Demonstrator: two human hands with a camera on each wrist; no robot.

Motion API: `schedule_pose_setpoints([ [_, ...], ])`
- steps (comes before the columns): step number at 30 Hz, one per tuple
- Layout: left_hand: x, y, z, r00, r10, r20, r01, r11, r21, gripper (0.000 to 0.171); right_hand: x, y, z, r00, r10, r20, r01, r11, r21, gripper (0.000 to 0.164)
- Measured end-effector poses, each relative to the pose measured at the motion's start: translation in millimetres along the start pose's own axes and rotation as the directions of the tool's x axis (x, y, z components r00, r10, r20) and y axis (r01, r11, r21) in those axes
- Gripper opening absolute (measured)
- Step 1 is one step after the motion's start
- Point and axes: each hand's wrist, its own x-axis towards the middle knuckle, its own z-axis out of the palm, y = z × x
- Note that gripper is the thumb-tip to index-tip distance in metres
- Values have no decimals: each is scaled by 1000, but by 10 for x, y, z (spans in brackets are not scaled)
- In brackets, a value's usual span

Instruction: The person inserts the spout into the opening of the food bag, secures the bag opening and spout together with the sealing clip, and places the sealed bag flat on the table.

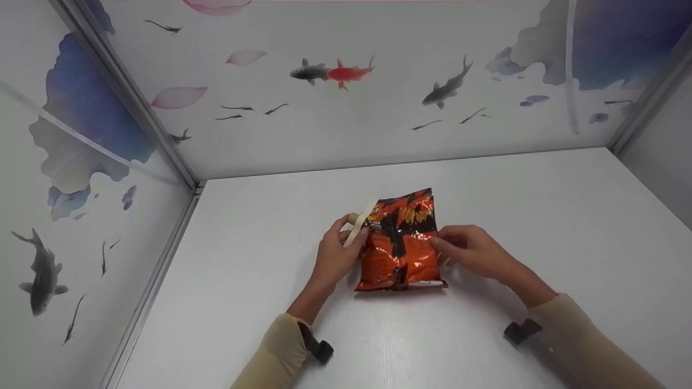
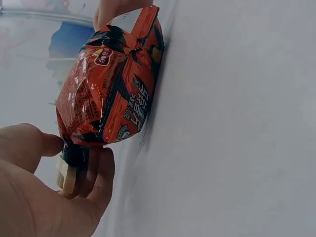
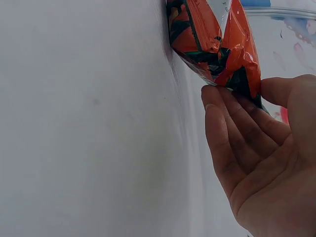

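Note:
A shiny orange-and-black snack packet (image 1: 400, 243) stands tilted in the middle of the white table, its back seam facing me. My left hand (image 1: 338, 256) pinches its left edge, thumb in front and fingers behind. Along that edge runs a narrow cream strip (image 1: 361, 222), like a bag clip, also between the left fingers; in the left wrist view the cream piece (image 2: 68, 177) sits below the packet's gathered edge. On the other side my right hand (image 1: 476, 251) pinches the right edge, and in the right wrist view its thumb and fingers (image 3: 242, 133) meet at a corner.
White tabletop (image 1: 540, 205) surrounds the packet. A back wall (image 1: 378, 129) printed with fish and petals rises behind it, and a similar side panel (image 1: 70, 227) stands at left. Dark straps with small black blocks (image 1: 521, 330) are on both sleeves.

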Motion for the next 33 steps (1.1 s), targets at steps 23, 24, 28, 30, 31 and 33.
schedule_pose_setpoints([
  [23, -1, -20, -38, 998, 49, -31, -43, 988, 150, 52, -39, 5, -24, 999, 24, -22, -24, 1000, 0, 36],
  [24, 1, -25, -44, 998, 50, -36, -44, 988, 151, 51, -40, 8, -23, 999, 25, -25, -25, 1000, 0, 36],
  [28, 16, -40, -73, 996, 65, -56, -55, 986, 158, 49, -34, 23, -29, 999, 18, -49, -19, 1000, -20, 37],
  [30, 25, -41, -90, 995, 73, -62, -62, 984, 165, 50, -30, 28, -35, 998, 14, -69, -16, 1000, -22, 37],
  [31, 29, -42, -98, 995, 77, -63, -65, 983, 172, 51, -27, 32, -38, 997, 14, -79, -16, 1000, -24, 37],
  [33, 35, -47, -113, 995, 82, -63, -69, 980, 189, 52, -19, 41, -37, 995, 14, -99, -17, 999, -27, 37],
])
